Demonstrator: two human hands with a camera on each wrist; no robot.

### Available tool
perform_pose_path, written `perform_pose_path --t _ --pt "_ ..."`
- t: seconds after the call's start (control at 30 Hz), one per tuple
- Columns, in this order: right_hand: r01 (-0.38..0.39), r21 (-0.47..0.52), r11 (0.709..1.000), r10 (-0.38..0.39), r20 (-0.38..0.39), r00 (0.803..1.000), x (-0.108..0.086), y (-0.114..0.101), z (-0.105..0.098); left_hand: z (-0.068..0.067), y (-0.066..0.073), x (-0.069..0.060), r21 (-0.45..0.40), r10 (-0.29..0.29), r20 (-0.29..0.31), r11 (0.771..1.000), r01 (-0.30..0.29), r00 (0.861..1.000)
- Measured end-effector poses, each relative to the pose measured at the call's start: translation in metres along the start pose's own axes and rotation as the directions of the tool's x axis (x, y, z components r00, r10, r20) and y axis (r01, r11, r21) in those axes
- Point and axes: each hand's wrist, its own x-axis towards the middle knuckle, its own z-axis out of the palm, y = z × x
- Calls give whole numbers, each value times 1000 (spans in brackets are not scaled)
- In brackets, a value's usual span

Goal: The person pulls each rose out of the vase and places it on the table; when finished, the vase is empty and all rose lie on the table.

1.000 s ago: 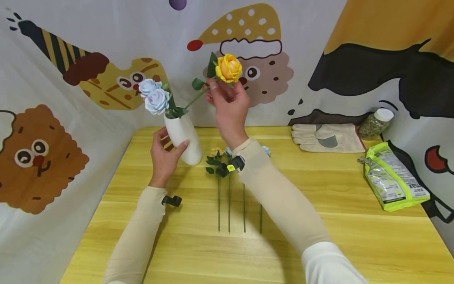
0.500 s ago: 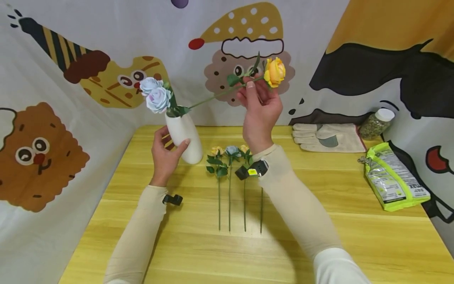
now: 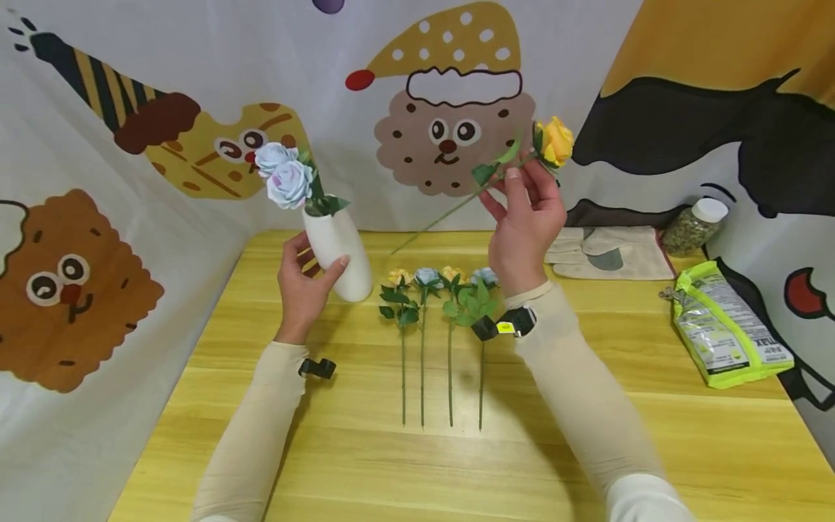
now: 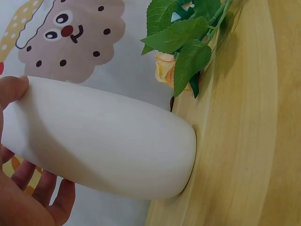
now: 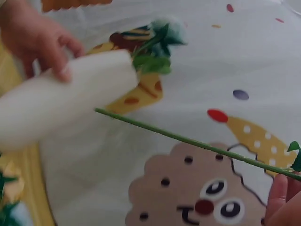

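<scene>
My left hand [image 3: 304, 288] grips the white vase [image 3: 341, 254], thumb on the near side and fingers around the far side; the left wrist view shows its base on the table. Two pale blue roses [image 3: 289, 183] with green leaves stand in the vase mouth. To the right, my right hand [image 3: 527, 225] pinches a yellow rose [image 3: 557, 141] by the stem just under its bloom. The bare stem [image 5: 188, 140] slants down and left, its end apart from the vase. Several artificial roses [image 3: 427, 278], yellow and blue, lie side by side on the wooden table [image 3: 365, 464].
Work gloves [image 3: 613, 254] lie at the back right, beside a glass jar [image 3: 691, 228] with a white lid. A green and white bag [image 3: 730, 326] lies near the right edge. A printed cloth [image 3: 365, 145] hangs behind the table.
My right hand has moved right and slightly down with the yellow rose, and its stem has come out of the vase. My left hand and the vase have stayed put.
</scene>
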Motion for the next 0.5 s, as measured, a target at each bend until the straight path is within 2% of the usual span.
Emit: perform_pose_path --t 0.17,0.3,0.4,0.5 --pt "-55 -122 991 58 21 998 6 -3 -28 1 1 0 0 -4 5 1000 4 1000" --pt "-124 -220 968 137 41 990 10 -4 -48 0 1 1 18 -3 3 1000 3 1000" --pt "-186 -305 934 213 56 975 13 -3 -64 0 2 0 18 -5 6 1000 5 1000" --pt "-245 -410 879 295 62 954 13 -1 -82 -1 2 -1 14 -9 10 1000 9 1000"
